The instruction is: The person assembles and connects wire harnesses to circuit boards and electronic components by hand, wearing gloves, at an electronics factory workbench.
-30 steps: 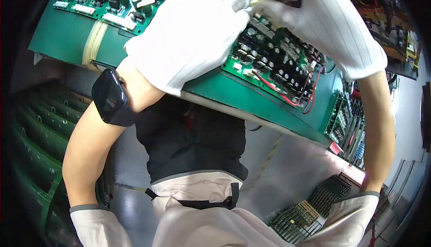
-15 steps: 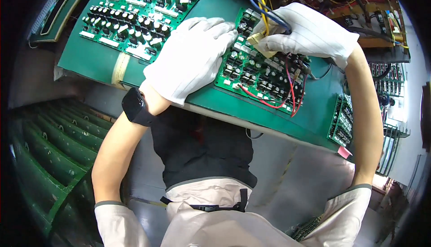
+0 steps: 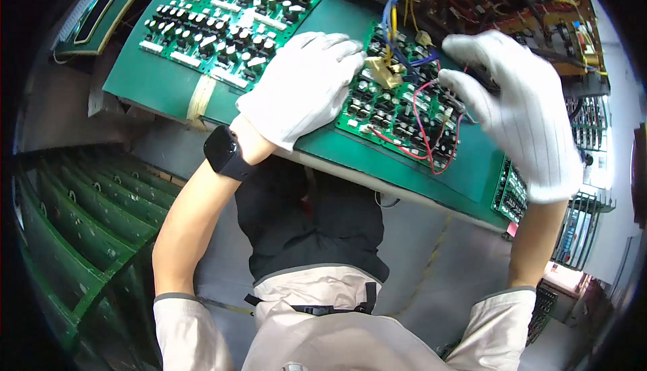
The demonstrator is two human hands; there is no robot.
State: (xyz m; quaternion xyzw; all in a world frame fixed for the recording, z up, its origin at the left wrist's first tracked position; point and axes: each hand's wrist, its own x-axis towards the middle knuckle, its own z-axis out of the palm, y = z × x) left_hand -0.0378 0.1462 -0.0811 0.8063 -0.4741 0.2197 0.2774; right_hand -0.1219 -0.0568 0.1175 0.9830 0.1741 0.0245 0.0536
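Observation:
My left hand (image 3: 304, 86), in a white glove, lies over the left edge of a green circuit board (image 3: 356, 123), its fingers stretched out. A bundle of blue and yellow wires (image 3: 389, 31) ends in a tan, tape-wrapped connector (image 3: 384, 72) on the upper part of that board. Above and right of the board, my white-gloved right hand (image 3: 522, 111) is open, thumb and fingers apart with nothing between them. Red wires (image 3: 419, 125) loop over the board's right half, near the right thumb. The left palm hides part of the board's edge.
A larger panel of boards (image 3: 226, 31) lies at the far left of the green bench (image 3: 323, 147). Another board (image 3: 510, 189) sits at its right end. Wired equipment (image 3: 512, 7) stands at the back right. Green slotted racks (image 3: 87, 216) stand at lower left.
My right hand has let go of the connector and drawn back to the right, opening its fingers. The connector and wires stay on the board. My left hand remains at the board's edge.

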